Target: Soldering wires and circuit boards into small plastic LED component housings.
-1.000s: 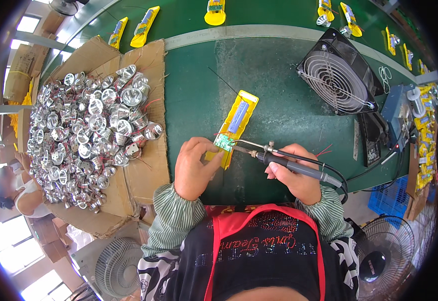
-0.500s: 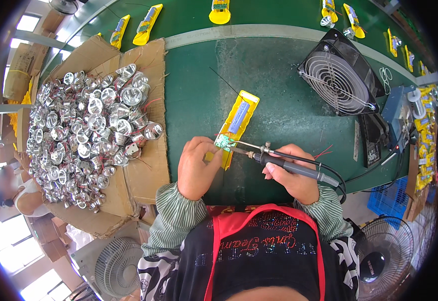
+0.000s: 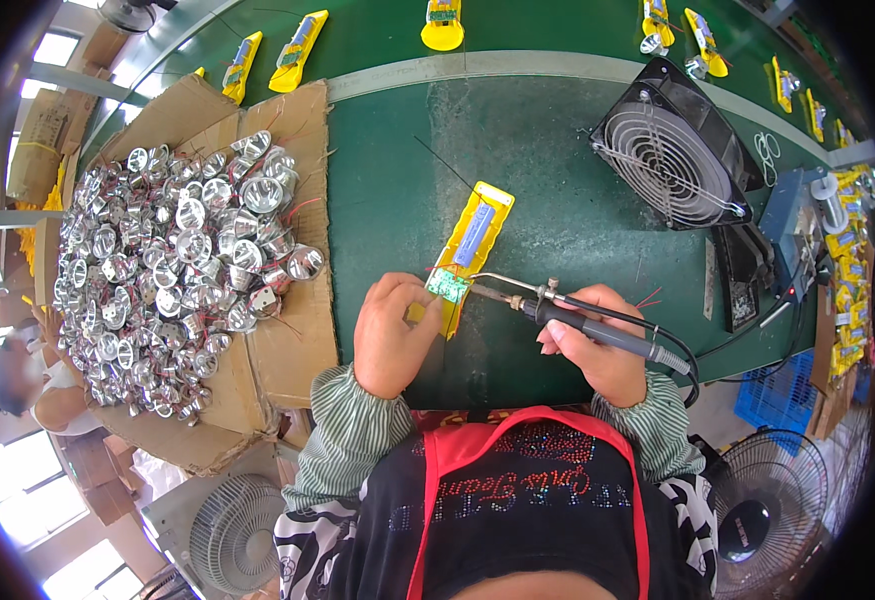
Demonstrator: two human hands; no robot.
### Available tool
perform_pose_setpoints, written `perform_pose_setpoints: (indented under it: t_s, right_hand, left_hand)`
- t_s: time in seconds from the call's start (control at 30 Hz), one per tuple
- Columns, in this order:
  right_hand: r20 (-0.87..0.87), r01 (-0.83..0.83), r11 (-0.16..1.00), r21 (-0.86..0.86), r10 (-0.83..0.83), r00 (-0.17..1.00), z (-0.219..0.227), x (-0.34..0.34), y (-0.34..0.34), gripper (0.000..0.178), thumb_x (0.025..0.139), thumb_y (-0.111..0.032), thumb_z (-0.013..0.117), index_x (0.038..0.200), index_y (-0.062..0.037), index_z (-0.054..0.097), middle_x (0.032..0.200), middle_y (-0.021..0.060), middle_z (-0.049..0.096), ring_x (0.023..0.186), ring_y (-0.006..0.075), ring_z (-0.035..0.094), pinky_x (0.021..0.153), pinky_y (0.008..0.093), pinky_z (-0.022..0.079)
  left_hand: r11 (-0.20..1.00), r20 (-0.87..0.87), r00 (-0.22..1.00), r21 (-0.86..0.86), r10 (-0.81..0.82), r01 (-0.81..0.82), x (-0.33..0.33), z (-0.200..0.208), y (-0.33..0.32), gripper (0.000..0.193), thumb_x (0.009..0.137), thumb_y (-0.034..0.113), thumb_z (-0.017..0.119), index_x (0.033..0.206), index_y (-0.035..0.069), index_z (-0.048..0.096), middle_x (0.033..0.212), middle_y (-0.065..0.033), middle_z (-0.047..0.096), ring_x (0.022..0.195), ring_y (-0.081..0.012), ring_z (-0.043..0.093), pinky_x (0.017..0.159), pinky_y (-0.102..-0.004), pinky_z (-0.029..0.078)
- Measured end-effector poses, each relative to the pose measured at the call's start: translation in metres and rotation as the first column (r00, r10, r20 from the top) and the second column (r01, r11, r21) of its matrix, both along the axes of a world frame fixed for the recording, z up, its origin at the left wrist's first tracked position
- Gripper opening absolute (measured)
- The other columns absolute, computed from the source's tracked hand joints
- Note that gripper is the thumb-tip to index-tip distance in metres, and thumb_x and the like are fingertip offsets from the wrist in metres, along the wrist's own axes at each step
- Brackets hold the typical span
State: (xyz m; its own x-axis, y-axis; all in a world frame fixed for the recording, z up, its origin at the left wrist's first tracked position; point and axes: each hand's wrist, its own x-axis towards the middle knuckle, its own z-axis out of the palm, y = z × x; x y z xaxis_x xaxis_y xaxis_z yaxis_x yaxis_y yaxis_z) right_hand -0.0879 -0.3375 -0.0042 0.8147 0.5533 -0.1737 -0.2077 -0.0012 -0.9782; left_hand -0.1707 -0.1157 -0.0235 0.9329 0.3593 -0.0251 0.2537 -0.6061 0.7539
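Head view. On green bench [image 3: 377, 190], in front of the body: yellow casing [image 3: 486, 242], lying slantwise, inner side up. Carries blue cell [image 3: 473, 235] along upper part, green circuit board [image 3: 446, 287] across lower part, thin red wires near the board.

Left hand [image 3: 394, 338]: at the board's left edge, fingers bent most of the way to a pinch. Small and partly masked at the tips; cannot tell whether gripping board or casing, or only pressing.

Right hand [image 3: 600, 345]: closed around grey handle of soldering iron [image 3: 597, 333], aimed at the board's right edge, with thin bent metal tube [image 3: 502, 279] fixed alongside.

Handling, as judged: probably light, stiff and rather slick in the shell; fragile at board and wire joints. Best held by the shell's long edges beside the cell, away from the presumably hot tip.

Writing: sparkling letters on black top [image 3: 522, 480], print on hub of floor fan [image 3: 744, 525], faint marks on metal strip [image 3: 387, 77]. Not transcribed. None made out on the casing.
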Motion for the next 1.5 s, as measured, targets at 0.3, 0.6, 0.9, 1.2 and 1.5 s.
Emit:
perform_pose_setpoints:
  t_s: [0.3,0.6,0.9,1.2,1.5]
  right_hand:
    - [0.012,0.1,0.994,0.04,-0.101,0.995,0.001,0.005,-0.02,0.015,0.081,0.004,0.056,0.094,0.0046,0.05,0.074,0.016,0.063,0.063,0.0166,0.063,0.057,0.0266,0.053]
    - [-0.029,0.289,0.957,0.012,-0.289,0.957,-0.006,0.022,-0.049,0.015,0.081,0.003,0.057,0.095,0.0042,0.052,0.074,0.0148,0.063,0.061,0.0166,0.063,0.056,0.026,0.053]
    - [-0.099,0.385,0.922,-0.032,-0.386,0.917,-0.008,0.04,-0.056,0.016,0.081,0.001,0.06,0.095,0.0033,0.052,0.073,0.0143,0.064,0.06,0.0168,0.062,0.055,0.0255,0.052]
    - [-0.114,0.378,0.925,-0.046,-0.381,0.918,-0.009,0.045,-0.05,0.017,0.081,0.0,0.06,0.095,0.0033,0.051,0.073,0.0145,0.064,0.06,0.0165,0.062,0.054,0.0251,0.051]
    - [-0.041,0.417,0.907,-0.056,-0.419,0.907,-0.002,0.03,-0.053,0.017,0.082,-0.002,0.059,0.096,0.0043,0.051,0.075,0.0141,0.064,0.061,0.0164,0.063,0.058,0.0256,0.053]
  left_hand:
    - [0.882,-0.046,0.971,0.411,-0.233,0.231,-0.013,0.017,-0.012,0.037,0.07,0.018,0.071,0.101,0.003,0.056,0.103,-0.0128,0.056,0.084,-0.0313,0.056,0.074,-0.0388,0.045]
    - [0.938,0.089,0.958,0.244,-0.273,0.245,0.132,0.013,-0.002,0.042,0.074,0.021,0.07,0.109,0.002,0.056,0.106,-0.0161,0.055,0.085,-0.0277,0.059,0.073,-0.0356,0.049]
    - [0.825,0.331,0.879,-0.34,-0.344,0.451,0.365,-0.014,-0.031,0.059,0.079,0.022,0.067,0.13,0.005,0.041,0.13,-0.0202,0.044,0.116,-0.032,0.049,0.092,-0.0383,0.043]
    - [0.579,-0.155,0.977,0.814,0.144,0.043,0.328,0.003,0.022,0.063,0.08,0.016,0.061,0.137,0.022,0.034,0.141,-0.0127,0.031,0.107,-0.0409,0.052,0.09,-0.0414,0.046]
    - [0.718,-0.074,0.984,0.675,-0.161,0.168,0.196,0.008,0.016,0.063,0.076,0.01,0.062,0.134,0.019,0.037,0.137,-0.0211,0.032,0.089,-0.0365,0.056,0.077,-0.042,0.051]
